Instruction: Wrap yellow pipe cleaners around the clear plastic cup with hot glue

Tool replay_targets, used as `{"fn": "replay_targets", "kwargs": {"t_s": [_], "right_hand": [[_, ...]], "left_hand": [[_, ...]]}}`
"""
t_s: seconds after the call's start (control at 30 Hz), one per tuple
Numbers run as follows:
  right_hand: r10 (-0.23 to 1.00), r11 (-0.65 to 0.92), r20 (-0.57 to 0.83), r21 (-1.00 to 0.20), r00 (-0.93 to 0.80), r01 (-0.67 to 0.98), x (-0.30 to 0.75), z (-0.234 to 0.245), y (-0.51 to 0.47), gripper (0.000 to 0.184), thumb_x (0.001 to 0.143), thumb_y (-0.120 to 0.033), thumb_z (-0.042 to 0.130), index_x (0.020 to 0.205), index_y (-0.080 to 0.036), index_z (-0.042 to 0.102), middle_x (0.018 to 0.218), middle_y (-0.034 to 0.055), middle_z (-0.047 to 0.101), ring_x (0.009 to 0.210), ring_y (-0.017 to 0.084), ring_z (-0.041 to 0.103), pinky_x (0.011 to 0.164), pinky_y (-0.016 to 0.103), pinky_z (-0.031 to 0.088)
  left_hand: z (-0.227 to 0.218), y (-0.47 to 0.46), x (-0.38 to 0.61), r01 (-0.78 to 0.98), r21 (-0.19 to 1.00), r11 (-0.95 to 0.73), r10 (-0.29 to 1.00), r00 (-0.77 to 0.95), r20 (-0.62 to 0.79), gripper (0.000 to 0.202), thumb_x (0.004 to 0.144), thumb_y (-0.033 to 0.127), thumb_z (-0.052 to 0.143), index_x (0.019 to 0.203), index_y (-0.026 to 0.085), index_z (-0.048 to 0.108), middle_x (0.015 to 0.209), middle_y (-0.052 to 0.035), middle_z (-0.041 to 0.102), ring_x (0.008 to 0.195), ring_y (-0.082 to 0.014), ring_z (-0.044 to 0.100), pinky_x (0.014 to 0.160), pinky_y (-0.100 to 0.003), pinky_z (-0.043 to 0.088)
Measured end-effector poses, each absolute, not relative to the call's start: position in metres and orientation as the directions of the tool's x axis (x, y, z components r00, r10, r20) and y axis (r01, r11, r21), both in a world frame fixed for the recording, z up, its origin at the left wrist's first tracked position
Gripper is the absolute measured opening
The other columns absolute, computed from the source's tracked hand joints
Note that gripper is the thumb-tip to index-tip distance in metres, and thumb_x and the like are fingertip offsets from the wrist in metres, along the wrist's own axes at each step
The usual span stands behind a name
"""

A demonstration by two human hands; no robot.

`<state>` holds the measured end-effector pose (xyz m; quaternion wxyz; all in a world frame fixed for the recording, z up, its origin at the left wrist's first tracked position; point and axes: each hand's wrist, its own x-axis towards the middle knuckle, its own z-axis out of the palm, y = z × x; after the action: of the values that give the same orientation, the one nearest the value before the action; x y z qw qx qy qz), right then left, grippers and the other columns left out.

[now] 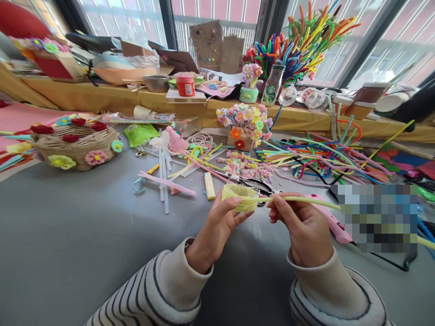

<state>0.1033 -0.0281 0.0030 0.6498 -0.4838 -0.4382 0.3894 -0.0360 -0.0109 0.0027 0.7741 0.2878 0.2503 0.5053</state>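
Note:
Over the front part of the grey table, my left hand (217,224) is closed around a small clear cup (234,182) with pale yellow pipe cleaner (249,204) coiled round its side. My left thumb presses on the coils. From the coil a loose yellow length (312,199) runs off to the right. My right hand (302,226) pinches that length between thumb and fingers, a short way from the cup. Black-handled scissors (267,185) lie just behind my hands. A pink glue gun (335,222) rests beside my right hand, partly hidden by it.
A cream lighter (210,185) and translucent glue sticks (162,181) lie left of the scissors. A woven basket with flowers (76,147) stands at the left. Many loose pipe cleaners (326,156) spread at the back right. A pixelated patch covers something at the right. A crowded ledge (129,99) runs behind.

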Motion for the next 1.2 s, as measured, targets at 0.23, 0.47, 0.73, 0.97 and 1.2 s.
{"fn": "replay_targets", "kwargs": {"t_s": [0.23, 0.47, 0.73, 0.97, 1.2], "right_hand": [[0.931, 0.219, 0.155, -0.961, 0.330, -0.166, 0.101, 0.008, -0.029, 0.011, 0.066, -0.027, 0.067, 0.069, -0.017, 0.062, 0.056, -0.0018, 0.059, 0.047, 0.008, 0.052, 0.043, 0.019, 0.045], [0.940, 0.210, 0.147, -0.960, 0.307, -0.183, 0.104, 0.010, -0.031, 0.011, 0.065, -0.026, 0.067, 0.068, -0.016, 0.061, 0.050, -0.0032, 0.055, 0.045, 0.007, 0.049, 0.042, 0.019, 0.042], [0.947, 0.229, 0.170, -0.952, 0.273, -0.202, 0.105, 0.012, -0.033, 0.009, 0.067, -0.025, 0.067, 0.069, -0.019, 0.061, 0.050, -0.0037, 0.055, 0.046, 0.007, 0.049, 0.042, 0.019, 0.041], [0.942, 0.261, 0.204, -0.945, 0.267, -0.198, 0.105, 0.013, -0.034, 0.008, 0.068, -0.026, 0.065, 0.069, -0.018, 0.062, 0.051, -0.0032, 0.055, 0.045, 0.007, 0.049, 0.041, 0.019, 0.042], [0.932, 0.278, 0.219, -0.943, 0.289, -0.183, 0.104, 0.014, -0.032, 0.010, 0.067, -0.026, 0.066, 0.068, -0.017, 0.061, 0.051, -0.0025, 0.054, 0.043, 0.007, 0.047, 0.038, 0.019, 0.041]], "left_hand": [[0.003, -0.012, -0.036, -0.670, 0.660, 0.340, 0.911, 0.408, -0.055, 0.042, 0.077, 0.016, 0.047, 0.119, 0.021, 0.046, 0.104, -0.0051, 0.063, 0.099, -0.0207, 0.055, 0.089, -0.037, 0.040], [0.005, -0.012, -0.037, -0.688, 0.647, 0.327, 0.896, 0.445, 0.020, 0.035, 0.075, 0.019, 0.048, 0.110, 0.019, 0.053, 0.105, -0.0056, 0.062, 0.101, -0.0219, 0.054, 0.090, -0.037, 0.039], [0.008, -0.015, -0.039, -0.696, 0.637, 0.331, 0.878, 0.475, 0.063, 0.029, 0.074, 0.021, 0.049, 0.101, 0.017, 0.057, 0.104, -0.0061, 0.062, 0.103, -0.0231, 0.052, 0.091, -0.038, 0.037], [0.009, -0.014, -0.040, -0.692, 0.633, 0.348, 0.864, 0.498, 0.069, 0.031, 0.074, 0.022, 0.049, 0.103, 0.016, 0.056, 0.107, -0.0086, 0.060, 0.104, -0.0240, 0.052, 0.090, -0.037, 0.039], [0.010, -0.016, -0.040, -0.680, 0.639, 0.359, 0.844, 0.529, 0.088, 0.033, 0.072, 0.024, 0.051, 0.104, 0.016, 0.056, 0.107, -0.0080, 0.061, 0.104, -0.0254, 0.052, 0.090, -0.037, 0.038]]}}
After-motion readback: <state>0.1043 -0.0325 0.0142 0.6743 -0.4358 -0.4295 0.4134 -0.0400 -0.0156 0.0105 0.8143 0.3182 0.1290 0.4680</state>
